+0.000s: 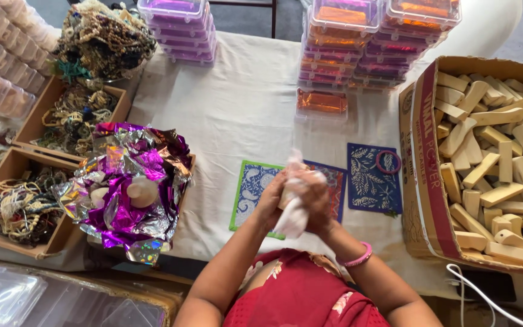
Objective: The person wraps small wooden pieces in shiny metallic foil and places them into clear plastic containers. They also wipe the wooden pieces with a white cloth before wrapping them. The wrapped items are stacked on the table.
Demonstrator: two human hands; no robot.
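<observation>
Both of my hands meet over the table's front edge, wrapped around a small pale wooden piece (286,197) and a white cloth (293,217). My left hand (270,203) grips from the left, my right hand (317,203) from the right, with a pink bangle on that wrist. The cloth hangs down between the palms and hides most of the piece. Under the hands lie three patterned cards: a green-bordered blue one (248,191), a red one (336,184) and a dark blue one (370,178) with a pink ring (388,161) on it.
A cardboard box (422,181) full of wooden pieces stands at the right. Crumpled purple and silver foil (134,181) fills a box at the left, beside boxes of beaded strings (25,209). Stacks of clear plastic cases (370,42) stand at the back on the white tablecloth (237,103).
</observation>
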